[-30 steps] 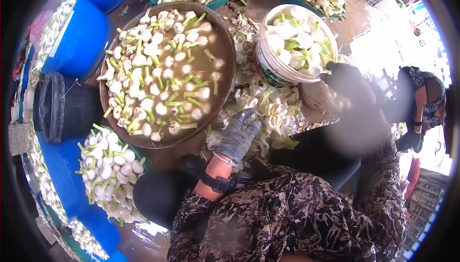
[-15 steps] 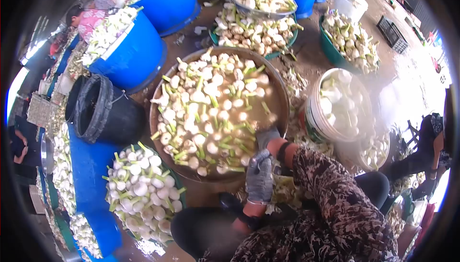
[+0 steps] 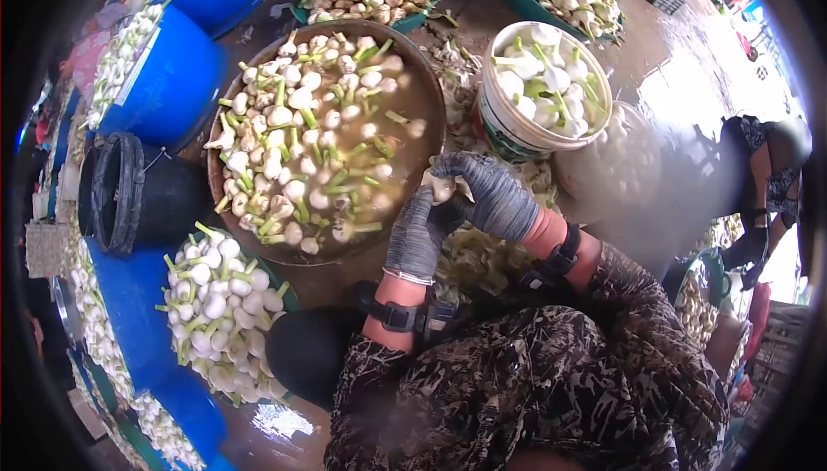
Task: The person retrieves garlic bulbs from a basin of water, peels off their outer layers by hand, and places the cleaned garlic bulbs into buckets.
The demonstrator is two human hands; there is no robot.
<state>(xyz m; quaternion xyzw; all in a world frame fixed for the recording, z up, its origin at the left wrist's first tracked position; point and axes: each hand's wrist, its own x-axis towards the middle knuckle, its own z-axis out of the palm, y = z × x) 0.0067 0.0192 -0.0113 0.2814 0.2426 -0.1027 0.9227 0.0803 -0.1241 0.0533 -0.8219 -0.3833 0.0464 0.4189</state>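
Note:
My left hand (image 3: 415, 234), in a grey glove, is closed around the lower side of a pale garlic bulb (image 3: 443, 187). From the other side my right hand (image 3: 493, 197), gloved the same way, grips that bulb, and a loose flap of skin stands up from it. Fingers cover most of the bulb. Both hands are over the near right rim of a wide round pan (image 3: 438, 109). Brown water (image 3: 398, 148) fills the pan, with many garlic bulbs (image 3: 280, 139) with short green stems floating in it.
To the right stands a white bucket (image 3: 508, 131) of peeled white bulbs. Peelings (image 3: 482, 264) lie below my hands. A tub of white garlic (image 3: 220, 316), a black bucket (image 3: 142, 191) and blue tubs (image 3: 177, 83) are on the left. Another person's arm (image 3: 762, 174) shows at right.
My right hand has come up from the water at the pan's edge and joined my left. A garlic bulb now shows between them. The view has shifted, moving the pan up and left.

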